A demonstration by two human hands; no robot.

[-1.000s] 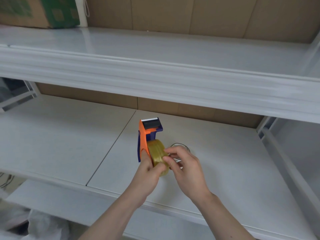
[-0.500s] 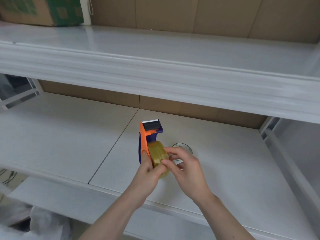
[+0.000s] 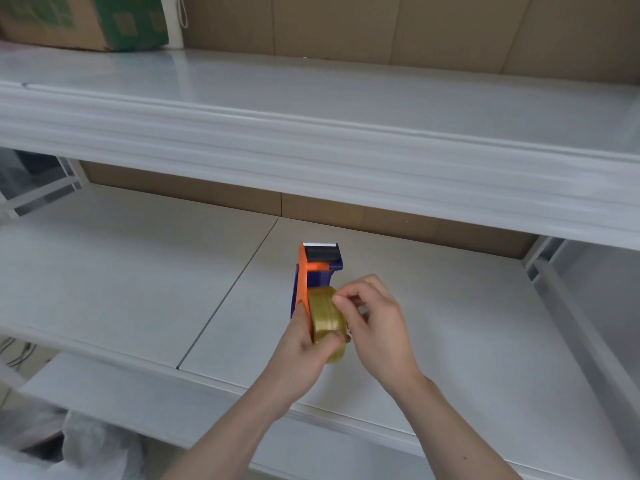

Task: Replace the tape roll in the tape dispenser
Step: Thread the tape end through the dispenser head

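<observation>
An orange and blue tape dispenser is held above the white middle shelf, its toothed blade pointing away from me. A yellowish clear tape roll sits on its hub. My left hand grips the dispenser from below, thumb pressed on the roll's lower edge. My right hand pinches the top right rim of the roll with thumb and forefinger, as if holding the tape's end. The empty roll seen earlier behind the hands is hidden by my right hand.
The upper shelf overhangs the work area with a cardboard box at its far left. A seam splits the middle shelf's panels. White plastic bags lie on the floor at lower left. A shelf post stands at right.
My right hand has shifted up from the roll's side to pinch its top rim, covering the empty roll on the shelf. The dispenser has stayed nearly still.
</observation>
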